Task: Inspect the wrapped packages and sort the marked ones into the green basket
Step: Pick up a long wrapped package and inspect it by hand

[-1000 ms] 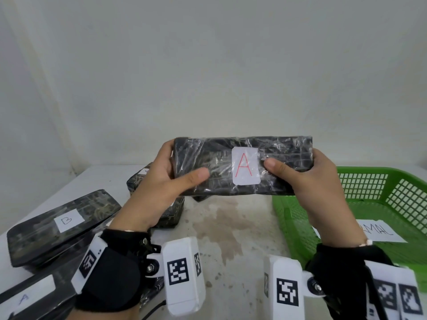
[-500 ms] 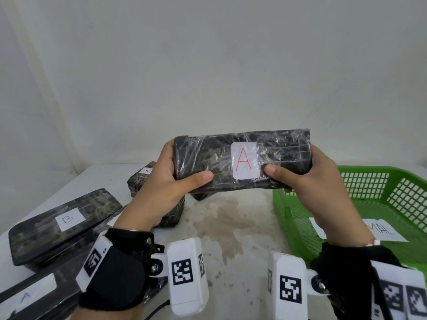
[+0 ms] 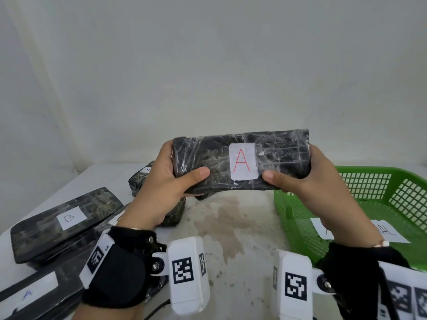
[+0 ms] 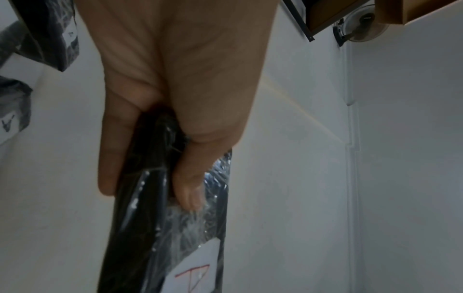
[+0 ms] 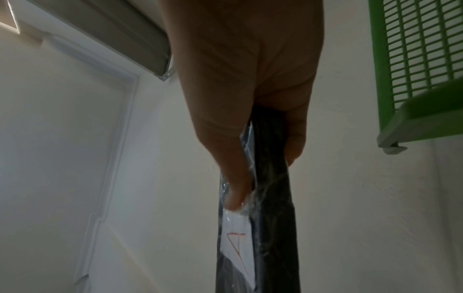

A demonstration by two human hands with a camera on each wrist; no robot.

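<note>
A dark, film-wrapped package [image 3: 277, 158] with a white label bearing a red "A" [image 3: 242, 164] is held up in the air, its labelled face towards me. My left hand [image 3: 166, 181] grips its left end, thumb on the front, fingers behind. My right hand [image 3: 305, 179] grips the right end the same way. The left wrist view shows the package [image 4: 160, 228] edge-on, and the right wrist view shows the package [image 5: 273, 218] edge-on too. The green basket [image 3: 379, 199] stands at the right, just below my right hand, with a written paper sheet [image 3: 392, 234] on its floor.
On the table's left lie a wrapped package labelled "B" [image 3: 67, 218], one labelled "A" [image 3: 27, 294] at the near edge, and another [image 3: 141, 181] behind my left hand. The stained table top [image 3: 231, 227] lies between the hands. A white wall closes the back.
Both hands have lifted the package a little and tipped its right end slightly upward. The grip on both ends is unchanged.
</note>
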